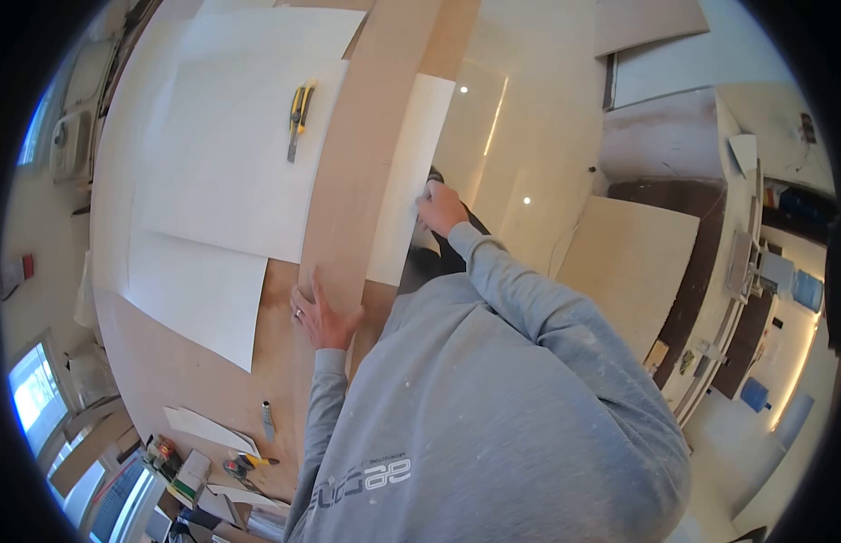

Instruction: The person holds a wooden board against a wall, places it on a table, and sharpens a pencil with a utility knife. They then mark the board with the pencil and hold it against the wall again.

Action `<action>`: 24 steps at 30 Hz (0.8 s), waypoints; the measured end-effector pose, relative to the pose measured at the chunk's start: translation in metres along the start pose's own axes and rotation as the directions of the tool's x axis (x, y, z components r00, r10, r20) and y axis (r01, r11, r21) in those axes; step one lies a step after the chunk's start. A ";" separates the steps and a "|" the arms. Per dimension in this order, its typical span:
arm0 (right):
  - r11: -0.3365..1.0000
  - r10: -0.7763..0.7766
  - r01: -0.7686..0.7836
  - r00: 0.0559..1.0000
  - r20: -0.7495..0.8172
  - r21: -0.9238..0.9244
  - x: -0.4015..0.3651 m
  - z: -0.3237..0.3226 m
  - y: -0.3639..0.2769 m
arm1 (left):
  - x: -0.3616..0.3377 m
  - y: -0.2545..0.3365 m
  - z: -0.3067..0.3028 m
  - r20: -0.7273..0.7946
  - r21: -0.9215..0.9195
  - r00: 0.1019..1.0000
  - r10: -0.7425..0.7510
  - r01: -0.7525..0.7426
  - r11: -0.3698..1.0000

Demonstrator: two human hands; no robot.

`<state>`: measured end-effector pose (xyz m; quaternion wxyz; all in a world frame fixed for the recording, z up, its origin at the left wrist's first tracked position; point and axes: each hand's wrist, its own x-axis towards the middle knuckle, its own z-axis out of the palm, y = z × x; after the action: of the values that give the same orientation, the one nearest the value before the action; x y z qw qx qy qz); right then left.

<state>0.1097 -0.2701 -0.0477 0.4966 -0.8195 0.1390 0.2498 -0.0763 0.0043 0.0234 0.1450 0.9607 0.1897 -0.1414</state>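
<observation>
A long brown board (357,172) lies lengthwise over white sheet material on the table. My left hand (325,315), with a ring on one finger, presses on the near end of this board, its fingers spread. Along the board's right side shows a white strip of sheet (410,172). My right hand (441,208) is closed at the strip's outer edge, fingers curled against it; its fingertips are partly hidden. A yellow and black utility knife (300,120) rests on the large white sheet (239,154) left of the board, its blade side pointing toward me.
Another white sheet (199,290) lies nearer on the brown tabletop (203,362). A grey cutter (267,420), white offcuts (208,429) and a tape measure (239,466) are at the lower left. Right of the table edge is a shiny floor (529,136) with a leaning panel (624,262).
</observation>
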 end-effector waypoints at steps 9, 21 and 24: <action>0.997 0.026 -0.029 0.999 0.045 0.070 -0.003 -0.004 -0.002 | 0.001 0.004 -0.003 0.041 0.012 0.998 -0.048 0.048 0.999; 0.982 0.068 -0.038 0.985 0.157 -0.187 0.005 -0.024 -0.023 | 0.001 0.002 -0.001 0.020 0.001 0.999 -0.027 0.027 1.000; 0.970 0.110 -0.058 0.971 0.214 -0.235 0.011 -0.025 -0.020 | 0.002 0.004 -0.001 0.033 0.028 0.998 -0.060 0.059 0.998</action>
<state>0.1356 -0.2829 -0.0293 0.4010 -0.8307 0.0872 0.3762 -0.0728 0.0014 0.0242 0.1307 0.9540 0.2140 -0.1643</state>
